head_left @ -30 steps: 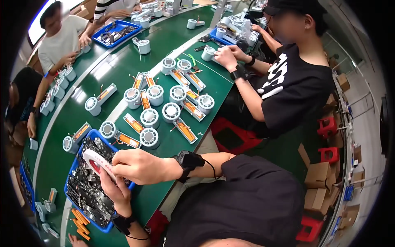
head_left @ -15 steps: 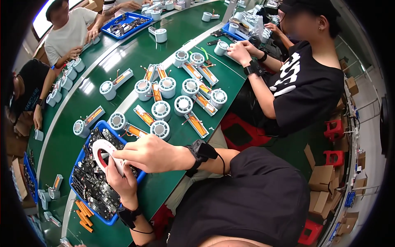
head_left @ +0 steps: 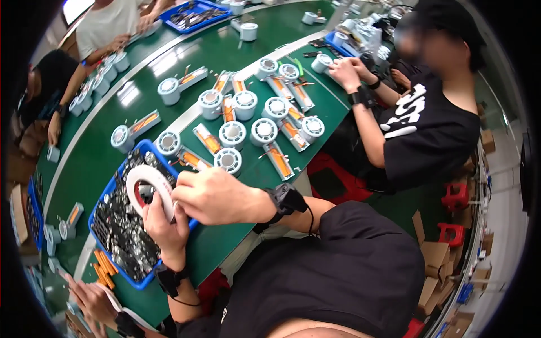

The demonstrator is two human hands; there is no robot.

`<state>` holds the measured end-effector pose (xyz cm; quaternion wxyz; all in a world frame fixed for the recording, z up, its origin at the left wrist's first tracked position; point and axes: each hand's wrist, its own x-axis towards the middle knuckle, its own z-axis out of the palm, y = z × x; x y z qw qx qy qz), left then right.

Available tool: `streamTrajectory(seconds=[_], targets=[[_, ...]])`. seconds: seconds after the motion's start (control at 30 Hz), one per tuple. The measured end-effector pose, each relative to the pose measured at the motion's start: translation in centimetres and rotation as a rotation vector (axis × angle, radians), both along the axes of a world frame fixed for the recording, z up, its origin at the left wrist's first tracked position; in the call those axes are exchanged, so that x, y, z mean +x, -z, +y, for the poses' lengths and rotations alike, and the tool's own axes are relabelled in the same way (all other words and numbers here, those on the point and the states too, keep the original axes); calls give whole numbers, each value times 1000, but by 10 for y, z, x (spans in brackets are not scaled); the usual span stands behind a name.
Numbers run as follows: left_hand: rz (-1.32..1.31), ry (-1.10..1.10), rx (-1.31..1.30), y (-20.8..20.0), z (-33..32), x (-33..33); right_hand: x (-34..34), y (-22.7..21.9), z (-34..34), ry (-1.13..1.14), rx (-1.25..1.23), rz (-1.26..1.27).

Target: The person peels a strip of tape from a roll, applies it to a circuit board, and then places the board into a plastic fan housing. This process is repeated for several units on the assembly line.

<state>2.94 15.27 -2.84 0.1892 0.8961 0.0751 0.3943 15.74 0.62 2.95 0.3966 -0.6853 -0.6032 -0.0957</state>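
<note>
While my left hand (head_left: 164, 222) grips the white tape roll (head_left: 147, 186) from below, fingers wrapped on its rim, the roll stands on edge just above the blue tray (head_left: 118, 180) of small dark parts on the green table (head_left: 101, 158). My right hand (head_left: 217, 197) is curled narrow against the roll's right edge, fingertips pinching there, though I cannot tell what they pinch. Beyond the tray lie white spools (head_left: 232, 134) and orange strips (head_left: 207, 138) in rows.

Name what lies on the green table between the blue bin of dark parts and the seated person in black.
In the head view, white tape rolls and orange-filled strips lie between blue bin and person.
</note>
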Motion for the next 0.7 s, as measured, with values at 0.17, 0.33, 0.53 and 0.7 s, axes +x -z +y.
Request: streamTrajectory(seconds=[0.17,0.33,0.53,0.7], targets=[[-39,11,100,-9,-6,-4,1,-1,-3,34,57,258],[-232,54,176,-17,-6,-7,105,-40,10,156,278,854],[-103,10,63,-12,-2,-1,163,-66,84,40,-112,437],[-149,3,7,-8,0,6,218,-23,137,154,-355,214]])
